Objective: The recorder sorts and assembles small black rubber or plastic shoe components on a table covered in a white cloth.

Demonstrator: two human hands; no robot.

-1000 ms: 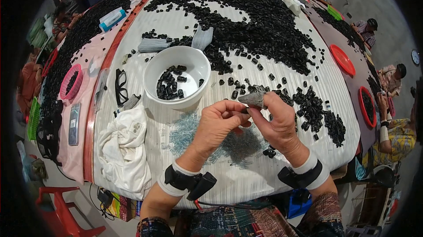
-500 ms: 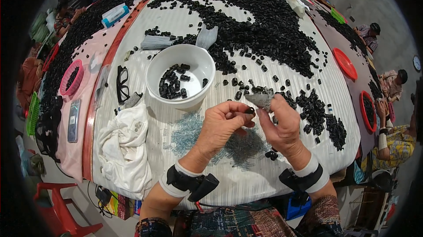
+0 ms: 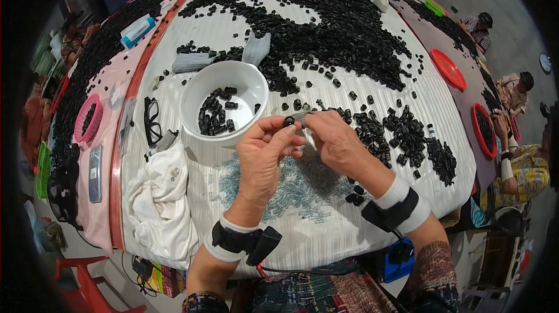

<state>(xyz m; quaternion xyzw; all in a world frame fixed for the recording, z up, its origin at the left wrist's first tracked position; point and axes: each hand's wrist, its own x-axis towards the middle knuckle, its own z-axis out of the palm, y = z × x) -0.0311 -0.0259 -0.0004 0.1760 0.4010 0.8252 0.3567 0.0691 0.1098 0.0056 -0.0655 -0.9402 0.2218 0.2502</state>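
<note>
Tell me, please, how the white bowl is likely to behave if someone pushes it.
The white bowl is probably light for its size, as it looks thin-walled. Being wide, it would likely slide before tipping. The rounded black pieces lying loose inside might roll or shift.

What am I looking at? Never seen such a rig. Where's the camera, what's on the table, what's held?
No machine: a person's two hands. All three pictures come from one fisheye camera worn on the head, looking down, so straight edges bend. The left hand holds a small black part at its fingertips; the right hand is beside it, with grey fabric at its fingertips; whether it also grips the part is hidden. On the striped white table: many more black parts, a white bowl with some inside, small pale coils below the hands, glasses and a crumpled white cloth.
</note>
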